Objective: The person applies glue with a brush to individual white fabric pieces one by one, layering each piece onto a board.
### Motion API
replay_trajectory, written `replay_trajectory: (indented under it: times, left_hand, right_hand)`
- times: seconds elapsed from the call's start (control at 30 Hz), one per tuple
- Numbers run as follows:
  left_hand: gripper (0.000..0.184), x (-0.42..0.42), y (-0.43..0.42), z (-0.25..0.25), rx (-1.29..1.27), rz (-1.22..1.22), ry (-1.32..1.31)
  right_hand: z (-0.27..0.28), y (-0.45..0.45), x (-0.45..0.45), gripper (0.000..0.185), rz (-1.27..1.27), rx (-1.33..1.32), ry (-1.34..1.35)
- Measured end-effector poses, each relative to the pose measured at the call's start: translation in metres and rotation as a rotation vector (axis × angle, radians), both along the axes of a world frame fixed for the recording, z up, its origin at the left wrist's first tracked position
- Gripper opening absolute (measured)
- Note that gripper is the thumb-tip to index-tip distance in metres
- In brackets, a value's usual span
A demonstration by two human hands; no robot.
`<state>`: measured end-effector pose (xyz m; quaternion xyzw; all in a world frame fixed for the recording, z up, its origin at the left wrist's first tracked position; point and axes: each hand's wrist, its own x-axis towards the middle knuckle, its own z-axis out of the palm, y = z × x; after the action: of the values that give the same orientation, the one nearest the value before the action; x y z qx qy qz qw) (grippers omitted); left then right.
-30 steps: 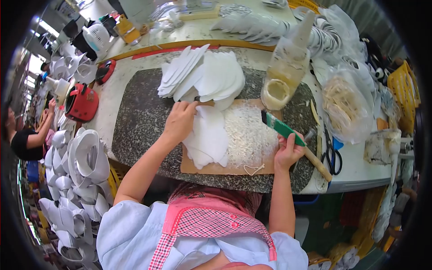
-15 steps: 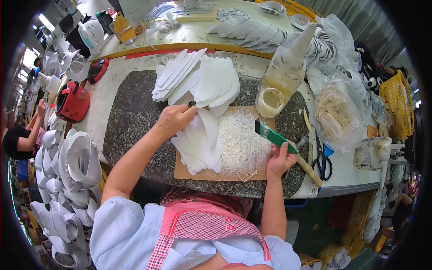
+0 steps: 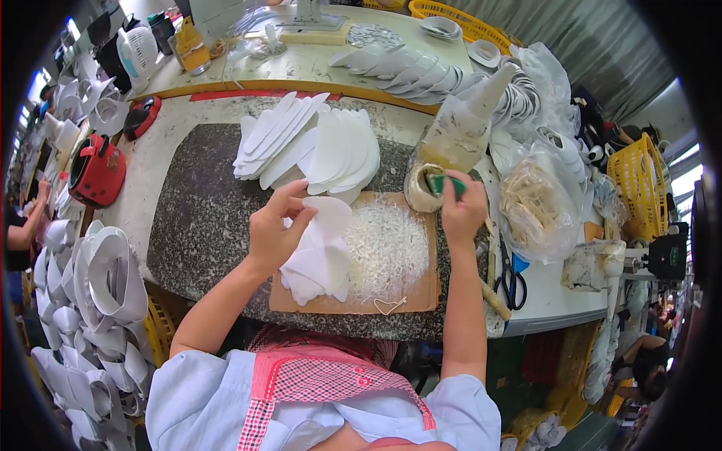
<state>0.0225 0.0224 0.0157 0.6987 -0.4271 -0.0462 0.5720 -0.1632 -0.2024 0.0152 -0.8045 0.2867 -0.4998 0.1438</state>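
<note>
so the left hand (image 3: pixel 304 199) has its thumb and fingers closed on the left edge of a rounded white piece (image 3: pixel 331 213), and the right hand (image 3: pixel 445 180) is clamped round a green brush (image 3: pixel 444 187), its working end down inside the cut opening of a cloudy plastic bottle (image 3: pixel 460 140), so i can't see the bristles.

closest to the body there's a pink checked apron (image 3: pixel 331 377), then the front edge of a speckled dark slab (image 3: pixel 218 214). lying on the slab is a brown cardboard sheet (image 3: pixel 361 302) with a thin pale loop of string (image 3: pixel 389 306) near its front edge. more white pieces (image 3: pixel 312 270) overlap on the left part of the cardboard, right under the one in the fingers, and the rest of the cardboard is crusted with whitish residue.

over to the right, a wooden handle (image 3: pixel 495 301) lies near some dark-handled scissors (image 3: pixel 514 289). the bottle leans over the back right corner of the cardboard, and a clear bag (image 3: pixel 538 203) full of pale strips sits to the right of it.

behind the cardboard, fanned stacks of white cutouts (image 3: pixel 342 150) lie on the slab. off to the left is a red box (image 3: pixel 98 171), and way at the back a row of curved white parts (image 3: pixel 406 71) runs along the far table (image 3: pixel 316 64).
</note>
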Motion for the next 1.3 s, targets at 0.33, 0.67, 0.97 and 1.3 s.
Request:
replay_trajectory:
  times: [0.33,0.67,0.97,1.3]
  left_hand:
    - [0.023,-0.003,0.03,-0.007,-0.149,-0.244,-0.849]
    - [0.023,-0.023,0.059,-0.053,0.084,-0.437,-0.842]
    - [0.011,-0.019,0.041,-0.054,0.06,-0.351,-0.555]
    - [0.019,0.07,-0.06,0.039,-0.266,-0.108,-0.852]
  right_hand:
    - [0.0,-0.011,-0.051,0.011,0.316,0.215,-0.101]
    - [-0.032,0.077,0.007,0.012,0.646,0.911,-0.014]
    - [-0.007,0.094,-0.017,0.007,0.81,1.105,0.123]
    - [-0.029,0.081,0.047,0.008,0.753,0.603,0.108]
